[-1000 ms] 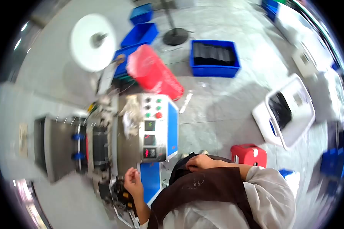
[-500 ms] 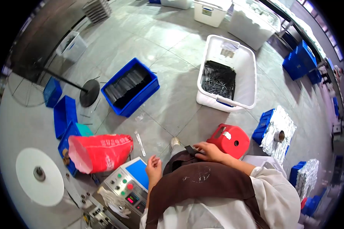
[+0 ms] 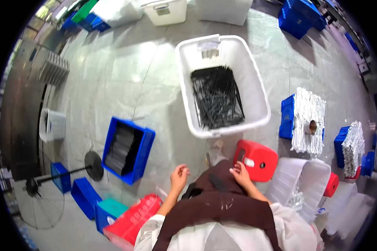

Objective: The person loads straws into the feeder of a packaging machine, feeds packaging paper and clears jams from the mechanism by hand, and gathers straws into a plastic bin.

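Observation:
My left hand (image 3: 179, 177) hovers in the air left of my brown apron (image 3: 217, 184), fingers loosely bent and nothing in them. To the right, my right hand (image 3: 240, 173) is held with its fingers apart beside the red plastic stool (image 3: 262, 161); whether it touches the stool I cannot tell. In front of my feet stands a large white bin (image 3: 255, 98), its bottom covered with many thin black strips (image 3: 218, 98). Off to the left, a blue crate (image 3: 140, 161) holds dark bundles (image 3: 122, 148) in rows.
A red bag (image 3: 140, 215) and blue crates (image 3: 86, 198) lie at lower left, near a standing fan (image 3: 94, 165). On the right, silvery bundles (image 3: 308, 121) sit on a blue crate (image 3: 286, 117). A translucent white tub (image 3: 280, 182) lies by the stool.
My view has turned right and my body now faces the white bin. The control panel has left the view. My right hand has come away from the apron's front, and both hands are raised apart.

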The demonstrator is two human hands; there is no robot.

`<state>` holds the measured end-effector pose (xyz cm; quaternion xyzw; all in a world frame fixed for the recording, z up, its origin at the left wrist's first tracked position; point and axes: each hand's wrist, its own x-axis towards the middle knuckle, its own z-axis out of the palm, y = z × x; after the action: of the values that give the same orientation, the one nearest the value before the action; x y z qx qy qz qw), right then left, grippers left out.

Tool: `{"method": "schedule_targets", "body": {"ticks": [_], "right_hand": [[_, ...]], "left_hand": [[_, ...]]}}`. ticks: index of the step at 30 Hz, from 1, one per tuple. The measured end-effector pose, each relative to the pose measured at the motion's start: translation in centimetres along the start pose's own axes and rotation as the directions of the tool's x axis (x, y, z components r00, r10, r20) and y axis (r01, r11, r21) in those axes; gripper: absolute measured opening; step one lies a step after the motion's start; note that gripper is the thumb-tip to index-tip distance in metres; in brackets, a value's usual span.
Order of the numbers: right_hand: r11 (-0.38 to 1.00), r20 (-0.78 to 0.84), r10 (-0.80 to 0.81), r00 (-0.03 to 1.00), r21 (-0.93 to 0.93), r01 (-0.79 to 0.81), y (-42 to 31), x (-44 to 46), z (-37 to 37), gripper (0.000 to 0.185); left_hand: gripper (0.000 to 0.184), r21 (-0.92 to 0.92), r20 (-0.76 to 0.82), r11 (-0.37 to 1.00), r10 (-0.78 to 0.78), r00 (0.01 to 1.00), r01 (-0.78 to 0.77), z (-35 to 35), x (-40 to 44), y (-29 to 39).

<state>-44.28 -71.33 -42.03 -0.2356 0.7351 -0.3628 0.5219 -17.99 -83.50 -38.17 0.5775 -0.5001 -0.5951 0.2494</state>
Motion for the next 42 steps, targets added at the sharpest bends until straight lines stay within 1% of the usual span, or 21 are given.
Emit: {"method": "schedule_targets", "body": {"ticks": [5,7,9,14,17,21,22,23,24,27,29,30,32,33,35,36,37,39,40,41,42], "right_hand": [[0.918,-0.142,0.332,0.933,0.278,-0.284,-0.2,10.8,1.5,0.082],[0.859,-0.147,0.445,0.883,0.347,-0.376,-0.3,14.9,2.6,0.092],[0.774,-0.217,0.572,0.791,0.463,-0.433,-0.8,19.0,3.2,0.095],[0.656,-0.492,0.682,0.542,0.739,-0.155,-1.2,26.2,4.9,0.076],[0.457,-0.416,0.715,0.562,0.886,0.074,2.5,26.0,4.8,0.046],[0.645,-0.605,0.505,0.616,0.738,0.197,-9.9,21.0,6.1,0.04],[0.739,-0.7,0.417,0.58,0.632,0.231,-14.1,19.4,7.0,0.04],[0.728,-0.777,0.328,0.538,0.57,0.38,-16.5,17.7,8.5,0.046],[0.801,-0.834,0.317,0.451,0.49,0.343,-17.8,15.7,9.8,0.054],[0.847,-0.949,0.196,0.246,0.29,0.445,-19.6,13.8,11.4,0.059],[0.955,-0.966,0.217,0.142,0.24,0.174,-19.6,17.0,7.9,0.049],[0.887,-0.951,0.292,0.102,0.309,0.343,-20.5,18.4,4.7,0.038],[0.82,-0.881,0.374,0.29,0.46,0.341,-23.5,20.4,2.5,0.034],[0.893,-0.956,0.203,0.212,0.269,0.361,-20.8,24.2,3.8,0.037],[0.948,-0.972,0.181,0.15,0.213,0.235,-24.2,24.3,6.6,0.044],[0.852,-0.971,0.209,0.118,0.24,0.465,-24.1,23.3,8.2,0.043],[0.846,-0.986,0.157,0.052,0.162,0.508,-20.9,22.9,10.5,0.042],[0.754,-0.947,0.281,0.157,0.319,0.574,-17.2,19.1,14.8,0.037],[0.771,-0.937,0.313,0.153,0.345,0.536,-16.9,16.9,16.3,0.036],[0.787,-0.894,0.349,0.282,0.443,0.43,-15.6,14.9,17.7,0.045],[0.799,-0.905,0.322,0.277,0.417,0.434,-15.6,14.5,18.7,0.046]], "left_hand": [[0.029,0.258,0.016,0.962,-0.101,0.995,0.094,2.4,12.6,-0.4],[0.039,0.516,0.035,0.856,-0.029,0.999,0.007,2.0,18.3,-0.8],[0.056,0.527,0.016,0.84,-0.161,0.987,0.128,1.4,24.7,-0.7],[0.077,0.489,-0.081,0.811,-0.324,0.943,0.321,2.6,39.0,1.3],[0.071,0.29,0.222,0.912,-0.36,0.906,0.291,3.5,45.4,-0.4],[0.036,0.397,0.005,0.916,0.065,0.998,-0.062,1.3,46.9,0.6],[0.032,0.117,0.136,0.989,-0.104,0.985,0.088,-1.1,47.0,0.7],[0.034,-0.04,0.134,0.976,-0.207,0.969,0.214,-1.8,43.0,6.5],[0.04,-0.085,0.185,0.945,-0.297,0.937,0.316,-4.2,40.6,6.9],[0.058,-0.221,0.305,0.959,-0.106,0.946,0.179,-6.9,35.2,4.6],[0.043,0.047,0.224,0.985,-0.172,0.959,0.166,-4.4,39.2,5.2],[0.034,0.235,0.186,0.95,-0.251,0.95,0.205,-2.8,44.0,5.8],[0.012,0.086,0.344,0.973,-0.231,0.91,0.215,0.0,51.0,8.5],[0.015,0.0,0.418,0.943,-0.303,0.856,0.334,0.3,52.7,10.7],[0.019,0.076,0.463,0.908,-0.398,0.792,0.413,0.3,55.2,12.3],[0.021,0.115,0.406,0.938,-0.345,0.846,0.327,-0.6,55.7,11.0],[0.024,0.15,0.348,0.957,-0.288,0.892,0.25,-1.8,55.5,7.8],[0.022,0.008,0.311,0.986,-0.158,0.937,0.164,-4.6,49.8,4.3],[0.025,0.042,0.432,0.979,-0.198,0.88,0.2,-6.2,45.7,6.1],[0.024,0.17,0.214,0.857,-0.514,0.83,0.487,-6.2,41.6,8.0],[0.029,0.524,0.181,0.721,-0.614,0.768,0.453,-10.9,45.3,3.0]]}}
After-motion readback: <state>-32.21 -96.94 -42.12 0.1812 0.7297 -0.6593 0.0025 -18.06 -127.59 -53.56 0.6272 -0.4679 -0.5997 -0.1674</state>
